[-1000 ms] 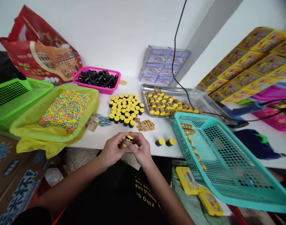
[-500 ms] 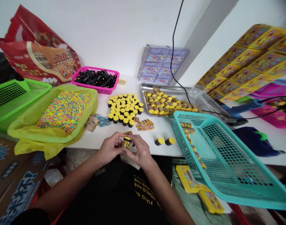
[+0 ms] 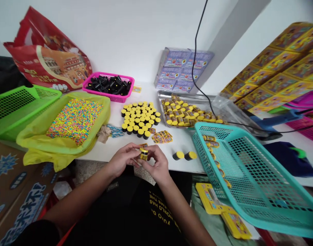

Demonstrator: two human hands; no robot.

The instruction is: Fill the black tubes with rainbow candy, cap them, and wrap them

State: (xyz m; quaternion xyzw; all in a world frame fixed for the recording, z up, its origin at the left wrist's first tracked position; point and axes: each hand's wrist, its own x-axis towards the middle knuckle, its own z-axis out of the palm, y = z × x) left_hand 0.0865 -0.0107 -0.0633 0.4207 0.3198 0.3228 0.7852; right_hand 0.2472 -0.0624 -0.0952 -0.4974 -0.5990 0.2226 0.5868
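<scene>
Glossy plas. jar (image 3: 143,154), shiny SS tray (image 3: 194,96), smooth plas. teal basket (image 3: 215,127), matt paper sachets (image 3: 161,137)

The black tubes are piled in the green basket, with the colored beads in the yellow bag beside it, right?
Not quite: the black tubes are in the pink basket, not the green basket, as the head view shows. The colored beads are in the yellow bag beside it, as you said.
</scene>
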